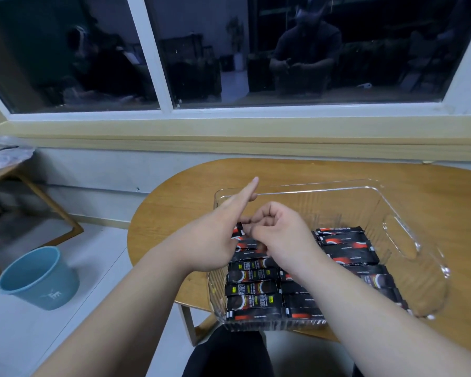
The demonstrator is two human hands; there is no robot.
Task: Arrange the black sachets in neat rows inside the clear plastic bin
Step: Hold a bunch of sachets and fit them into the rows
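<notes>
Far left, on the pale floor: round blue plastic bucket [36,278], upright, well apart from the rounded brown wooden tabletop [174,208], with open floor between the two.

On the tabletop: clear rectangular plastic bin [408,232], near-left corner at or just past the tabletop's near edge, bare wood beyond its far wall and to its right.

Left hand [215,235]: crosses the bin's left rim, fingers [245,194] straight and released, forefinger tip above the far-left corner. Lower fingers hidden, so cannot tell whether they touch anything.

Right hand [279,229]: just beside the left, inside the bin, fingers clenched, tips pinching the upturned end of one black sachet [239,228].

Glossy black sachets [252,287]: lie flat in rows on the bin floor, one column tight along the left wall, another under the right forearm, a third toward the right.

Bare bin floor beyond the rows up to the far wall, and along the right wall by the handle cut-out.
</notes>
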